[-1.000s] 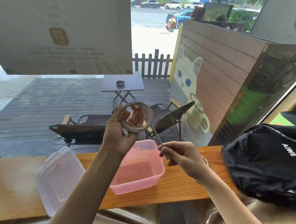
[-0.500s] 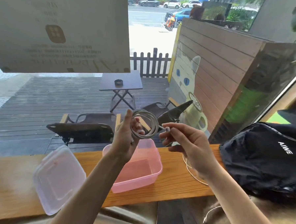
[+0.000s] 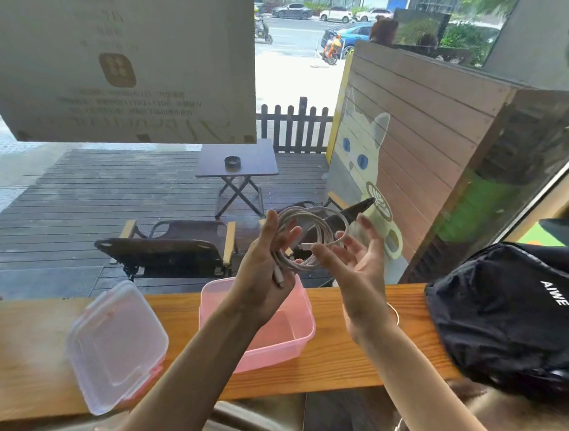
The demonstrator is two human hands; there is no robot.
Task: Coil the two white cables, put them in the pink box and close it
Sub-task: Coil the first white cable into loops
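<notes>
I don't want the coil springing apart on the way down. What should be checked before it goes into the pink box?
1. Coil gathered into loops: ok, the white cable sits in round turns in the left hand.
2. Loose ends tucked: not ok, one plug end hangs below the left palm and another points across the loop.
3. Right hand steadying the coil: not ok, it is open beside the loops, fingers spread.
4. Pink box open and under the hands: ok, with no lid on it.
5. Lid within reach: ok, on the counter left of the box.
6. Second cable: cannot tell, only a thin strand shows by the right wrist.
</notes>
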